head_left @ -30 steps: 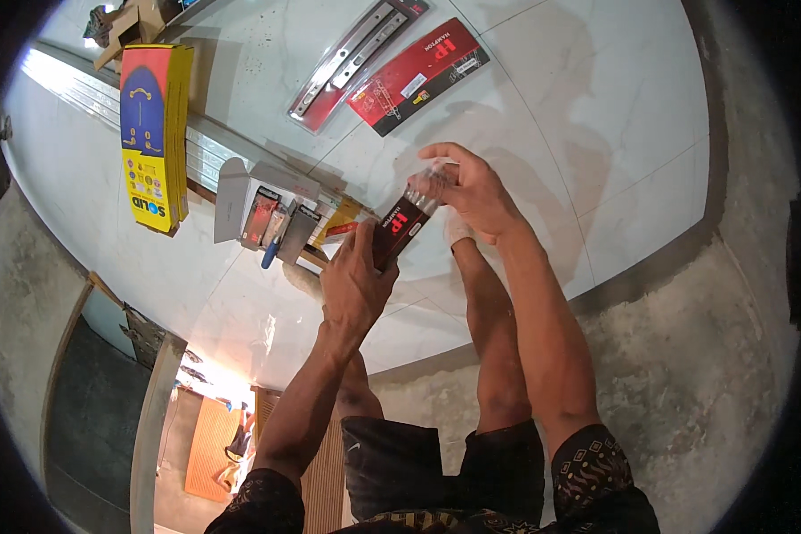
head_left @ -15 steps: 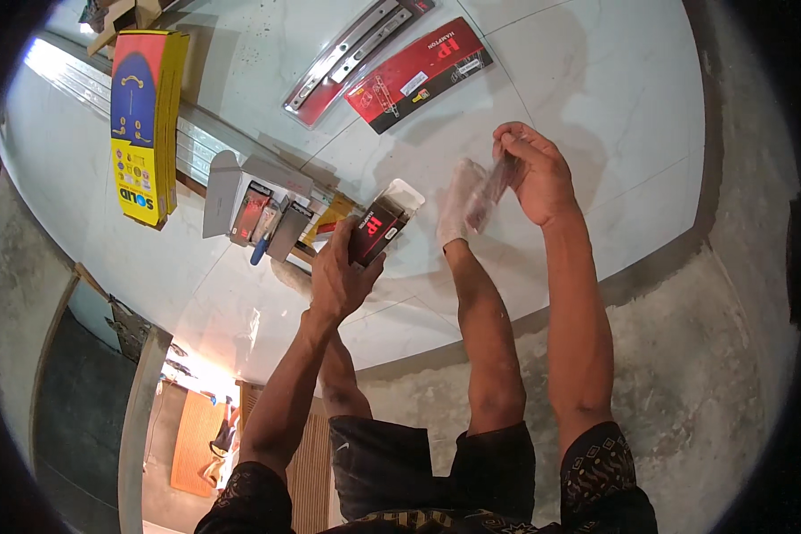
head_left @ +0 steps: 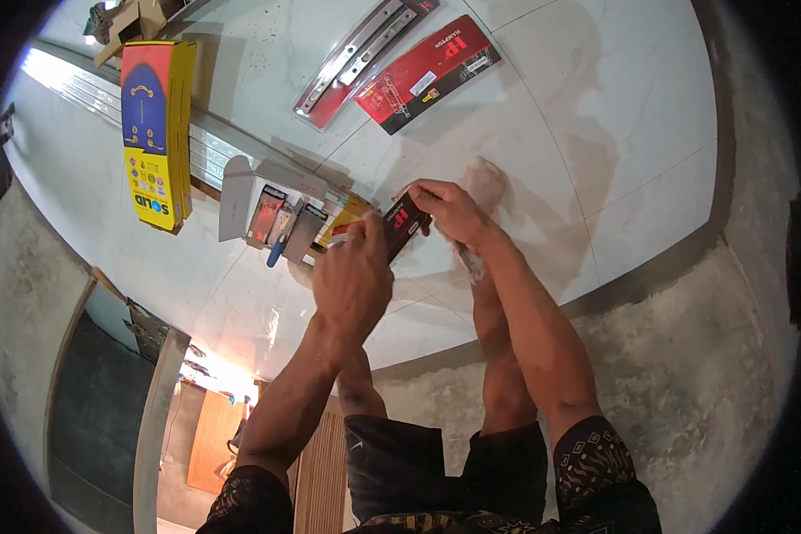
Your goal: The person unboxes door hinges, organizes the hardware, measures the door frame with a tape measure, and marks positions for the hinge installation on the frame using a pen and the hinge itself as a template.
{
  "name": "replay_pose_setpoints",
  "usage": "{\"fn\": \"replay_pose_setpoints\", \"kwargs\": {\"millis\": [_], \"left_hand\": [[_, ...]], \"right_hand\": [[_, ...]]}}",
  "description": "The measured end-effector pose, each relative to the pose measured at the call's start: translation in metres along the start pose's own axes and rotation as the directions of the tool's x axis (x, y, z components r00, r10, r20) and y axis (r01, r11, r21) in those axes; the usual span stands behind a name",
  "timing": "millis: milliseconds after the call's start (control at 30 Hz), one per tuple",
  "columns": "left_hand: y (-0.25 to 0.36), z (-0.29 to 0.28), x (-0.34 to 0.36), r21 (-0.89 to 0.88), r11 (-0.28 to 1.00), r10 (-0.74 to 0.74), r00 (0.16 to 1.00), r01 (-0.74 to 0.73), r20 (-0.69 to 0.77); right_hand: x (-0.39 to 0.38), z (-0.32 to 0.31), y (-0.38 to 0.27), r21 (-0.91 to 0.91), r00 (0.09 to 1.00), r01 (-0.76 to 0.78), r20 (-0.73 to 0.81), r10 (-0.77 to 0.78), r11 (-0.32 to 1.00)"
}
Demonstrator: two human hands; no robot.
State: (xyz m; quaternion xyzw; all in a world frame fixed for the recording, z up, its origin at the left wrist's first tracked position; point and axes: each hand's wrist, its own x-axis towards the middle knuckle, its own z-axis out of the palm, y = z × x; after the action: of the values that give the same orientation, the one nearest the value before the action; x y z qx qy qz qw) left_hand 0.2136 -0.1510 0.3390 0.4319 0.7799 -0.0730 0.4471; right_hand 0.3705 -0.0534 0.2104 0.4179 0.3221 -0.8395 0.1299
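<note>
Both my hands are nearly closed, and they meet at one small dark box with red marking. My left hand (head_left: 354, 276) is curled round its lower end, the fingers bent and bunched close together; the back of the hand hides my thumb. My right hand (head_left: 454, 216) is at the box's upper end, its fingers folded narrowly over the edge. Below that palm hangs one clear plastic bag (head_left: 469, 262), held in the same hand; I cannot tell what is in it. The small dark box (head_left: 407, 224) sits tilted between my two hands, above the white tiled floor (head_left: 543, 214).

Counting the rest: one open grey-white box (head_left: 235, 200) lies just left of my left hand. In it I make out one red packet (head_left: 265, 216), one blue-handled tool (head_left: 277, 249) and one dark grey box (head_left: 306, 231); other pieces are too crowded to count. Beyond my hands are one flat red-and-black box (head_left: 430, 76) and, just beside it, one clear blister pack (head_left: 365, 62) with two metal strips. Far to the left stands one yellow, blue and pink stack of cartons (head_left: 157, 133); I cannot tell how many are in it. One brown cardboard box (head_left: 144, 27) lies past it.
</note>
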Motion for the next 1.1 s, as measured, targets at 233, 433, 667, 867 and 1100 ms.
{"fn": "replay_pose_setpoints", "kwargs": {"millis": [233,433,667,867,1100], "left_hand": [[0.006,0.001,0.015,0.098,0.995,0.01,0.993,-0.021,0.114],[-0.016,0.01,0.012,-0.189,0.981,0.049,0.998,-0.043,0.031],[-0.018,0.027,-0.006,-0.399,0.907,0.12,0.991,-0.134,-0.061],[-0.034,0.047,-0.008,-0.545,0.816,0.142,0.981,-0.193,-0.134],[-0.044,0.057,-0.006,-0.589,0.774,0.152,0.971,-0.234,-0.187]], "right_hand": [[0.021,-0.001,0.033,0.288,0.996,0.004,-0.087,0.022,0.958],[0.022,-0.037,0.019,0.387,0.998,0.019,-0.059,0.004,0.922],[0.005,-0.056,-0.003,0.603,0.968,0.127,-0.249,0.034,0.787],[-0.013,-0.074,-0.027,0.762,0.957,0.249,-0.099,-0.272,0.597],[-0.048,-0.052,-0.055,0.591,0.972,0.23,-0.182,-0.15,0.774]]}}
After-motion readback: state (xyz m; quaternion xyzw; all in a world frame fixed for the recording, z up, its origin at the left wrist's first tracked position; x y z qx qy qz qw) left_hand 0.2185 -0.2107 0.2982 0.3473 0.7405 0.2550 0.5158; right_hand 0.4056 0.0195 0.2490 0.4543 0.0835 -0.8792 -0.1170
